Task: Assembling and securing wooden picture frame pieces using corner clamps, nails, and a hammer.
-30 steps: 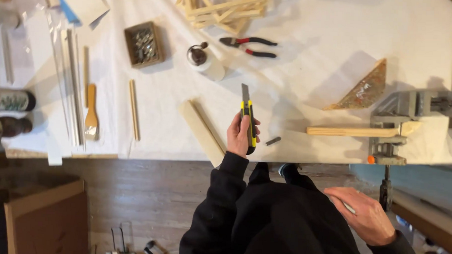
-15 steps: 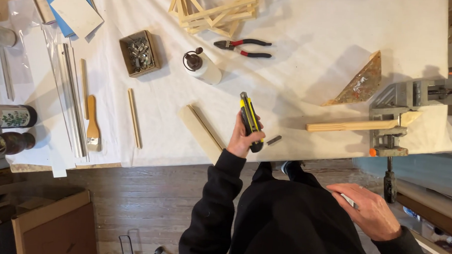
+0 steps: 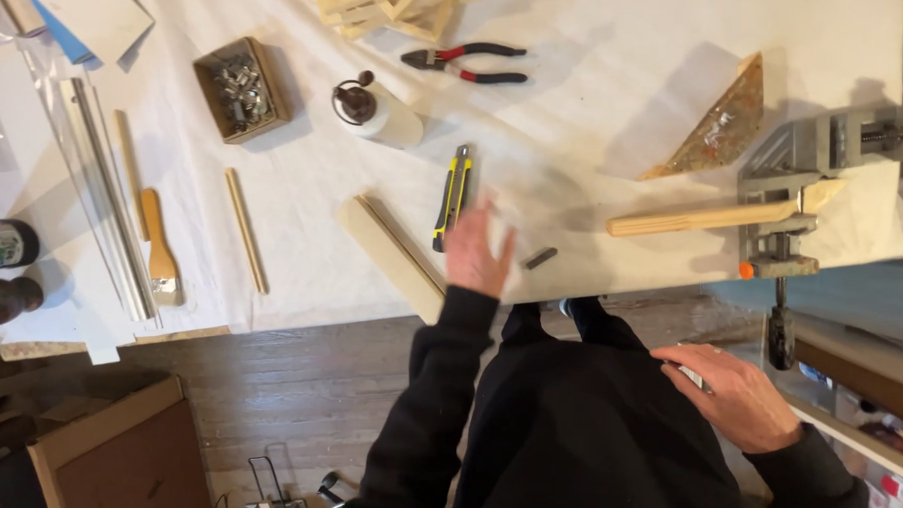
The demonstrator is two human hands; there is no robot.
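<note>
White bench (image 3: pixel 618 80): utility knife (image 3: pixel 454 196) lengthwise away from person; left hand (image 3: pixel 480 253) beside.

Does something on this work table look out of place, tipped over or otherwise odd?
Yes. The white glue bottle with a dark cap lies on its side beside the small box of metal parts, though no spill shows. A wooden stick held in the metal clamp sits slightly tilted. Otherwise nothing stands out.

I saw a matt white cloth over the table (image 3: pixel 618 80), a yellow-and-black plastic utility knife (image 3: pixel 454 194) — slightly glossy — pale bare wooden strips (image 3: pixel 391 257), and a dull grey metal clamp (image 3: pixel 788 211).
</note>
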